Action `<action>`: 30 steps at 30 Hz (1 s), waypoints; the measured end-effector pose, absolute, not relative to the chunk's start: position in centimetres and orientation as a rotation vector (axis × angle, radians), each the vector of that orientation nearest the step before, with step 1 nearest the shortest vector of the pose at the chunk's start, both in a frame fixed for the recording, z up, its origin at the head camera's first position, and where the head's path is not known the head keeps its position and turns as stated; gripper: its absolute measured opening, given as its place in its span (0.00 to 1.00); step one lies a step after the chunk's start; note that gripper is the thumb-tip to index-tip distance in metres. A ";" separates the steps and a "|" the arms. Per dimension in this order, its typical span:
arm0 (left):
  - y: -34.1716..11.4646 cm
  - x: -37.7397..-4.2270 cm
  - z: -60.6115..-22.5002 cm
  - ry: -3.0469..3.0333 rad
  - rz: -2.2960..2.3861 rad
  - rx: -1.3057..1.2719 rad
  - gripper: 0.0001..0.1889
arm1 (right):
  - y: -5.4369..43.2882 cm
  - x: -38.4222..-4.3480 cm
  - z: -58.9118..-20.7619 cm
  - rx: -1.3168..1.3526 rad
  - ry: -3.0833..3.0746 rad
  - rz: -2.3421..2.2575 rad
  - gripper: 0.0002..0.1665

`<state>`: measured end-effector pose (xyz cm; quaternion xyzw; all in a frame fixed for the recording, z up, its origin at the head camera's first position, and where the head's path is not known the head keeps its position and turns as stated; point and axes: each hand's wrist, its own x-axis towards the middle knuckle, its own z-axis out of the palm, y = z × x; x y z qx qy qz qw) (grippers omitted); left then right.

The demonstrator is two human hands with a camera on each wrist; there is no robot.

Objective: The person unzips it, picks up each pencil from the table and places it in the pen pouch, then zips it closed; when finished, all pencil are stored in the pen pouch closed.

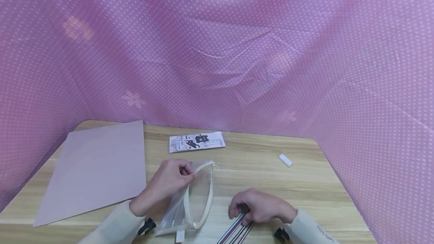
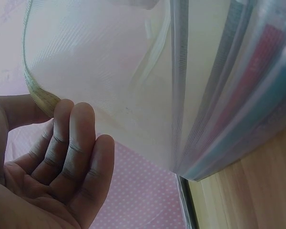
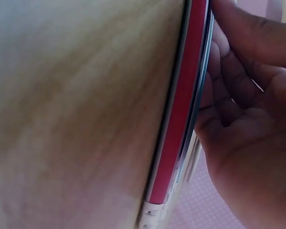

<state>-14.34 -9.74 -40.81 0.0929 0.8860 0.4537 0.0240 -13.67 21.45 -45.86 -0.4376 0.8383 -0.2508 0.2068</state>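
Observation:
My left hand [image 1: 171,176] pinches the cream zip edge of a see-through mesh pouch [image 1: 171,217] between thumb and fingertips. The pouch's mouth gapes to the right, with a small pull loop at its far corner. Through the mesh [image 2: 109,57] in the left wrist view, long dark, red and teal strips show along the right side. Just right of the pouch, my right hand [image 1: 260,205] grips several slim striped pencils [image 1: 231,229] near their far ends. A red one [image 3: 178,105] with a white end shows in the right wrist view.
A flat ruler-set packet [image 1: 197,142] with black cats lies behind the pouch. The white eraser-like block [image 1: 286,160] is at back right. A large grey-mauve sheet [image 1: 98,168] covers the table's left side. Below the pouch a white strip [image 1: 180,236] sticks out. Pink dotted cloth [image 1: 237,67] surrounds the table.

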 end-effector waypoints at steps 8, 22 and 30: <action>-9.6 -14.3 -40.8 2.743 1.403 0.266 0.07 | 20.9 -13.8 -45.7 -1.354 2.360 -0.603 0.25; -9.6 -14.3 -40.9 2.751 1.397 0.268 0.08 | 20.6 -14.1 -45.2 -1.407 2.321 -0.580 0.22; -9.5 -14.3 -41.0 2.745 1.404 0.272 0.07 | 21.1 -15.5 -44.2 -1.249 2.411 -0.889 0.14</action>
